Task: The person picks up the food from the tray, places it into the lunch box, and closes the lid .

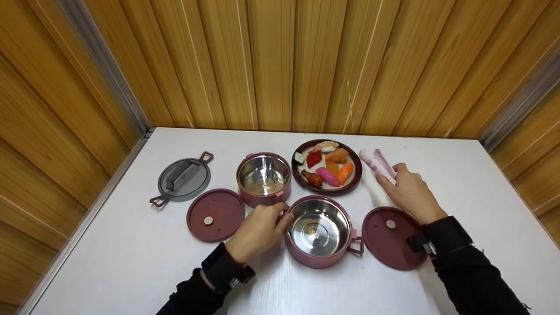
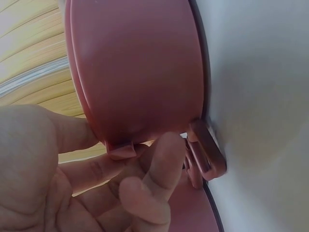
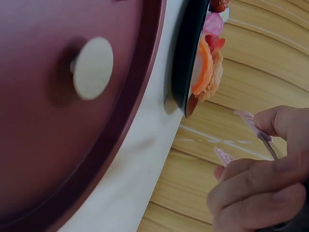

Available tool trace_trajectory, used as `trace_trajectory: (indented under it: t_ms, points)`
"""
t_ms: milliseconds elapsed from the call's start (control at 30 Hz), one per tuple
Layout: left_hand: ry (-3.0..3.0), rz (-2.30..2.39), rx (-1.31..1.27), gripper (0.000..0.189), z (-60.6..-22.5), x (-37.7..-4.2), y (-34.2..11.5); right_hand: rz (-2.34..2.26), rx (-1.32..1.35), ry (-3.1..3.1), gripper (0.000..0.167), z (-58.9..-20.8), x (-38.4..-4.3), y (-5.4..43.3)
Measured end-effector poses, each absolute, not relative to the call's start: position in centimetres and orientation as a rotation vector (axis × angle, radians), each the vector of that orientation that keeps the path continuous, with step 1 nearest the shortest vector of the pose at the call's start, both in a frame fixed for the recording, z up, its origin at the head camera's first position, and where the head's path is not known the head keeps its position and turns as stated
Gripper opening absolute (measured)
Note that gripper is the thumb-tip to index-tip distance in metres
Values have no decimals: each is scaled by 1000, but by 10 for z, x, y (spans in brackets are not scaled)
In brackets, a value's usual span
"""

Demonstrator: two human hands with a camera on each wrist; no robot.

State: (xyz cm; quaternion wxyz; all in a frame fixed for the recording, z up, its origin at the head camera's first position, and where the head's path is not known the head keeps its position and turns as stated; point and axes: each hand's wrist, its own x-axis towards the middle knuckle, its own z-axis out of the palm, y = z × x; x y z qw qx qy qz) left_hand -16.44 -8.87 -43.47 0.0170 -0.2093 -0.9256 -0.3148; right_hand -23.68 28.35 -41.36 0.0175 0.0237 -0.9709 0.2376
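My left hand [image 1: 261, 228] holds the left rim of the front maroon pot [image 1: 317, 260], which has a steel inside. In the left wrist view the thumb lies at the rim, and the fingers curl by a small tab [image 2: 121, 150] above the folded handle [image 2: 207, 152]. My right hand [image 1: 410, 193] grips pink tongs [image 1: 385, 164], raised to the right of a plate [image 1: 359, 168] of food. Their two tips stand apart with nothing between them. On the plate are a pink sushi piece [image 1: 327, 176], an orange one [image 1: 345, 173], a drumstick [image 1: 312, 179] and other pieces.
A second maroon pot [image 1: 264, 199] stands behind the front one. One maroon lid [image 1: 216, 205] lies at left, another [image 1: 387, 243] under my right forearm, each with a pale knob. A grey lid [image 1: 192, 186] with two handles lies further left. Wood-look panels surround the white table [image 1: 131, 245].
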Motion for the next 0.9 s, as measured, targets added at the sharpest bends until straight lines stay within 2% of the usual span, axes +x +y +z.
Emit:
trace_trajectory:
  t_ms: [133,433,900]
  points:
    - [-2886,-983,-646,17,-434,-165,-89,728,83,-3042,74,-414,-235,274]
    - [-2906,-946,-637,19,-434,-165,-90,667,116,-3067,63,-411,-229,248]
    - [-2958,-916,-598,22,-432,-165,-92,582,57,-3174,68,-410,-232,230]
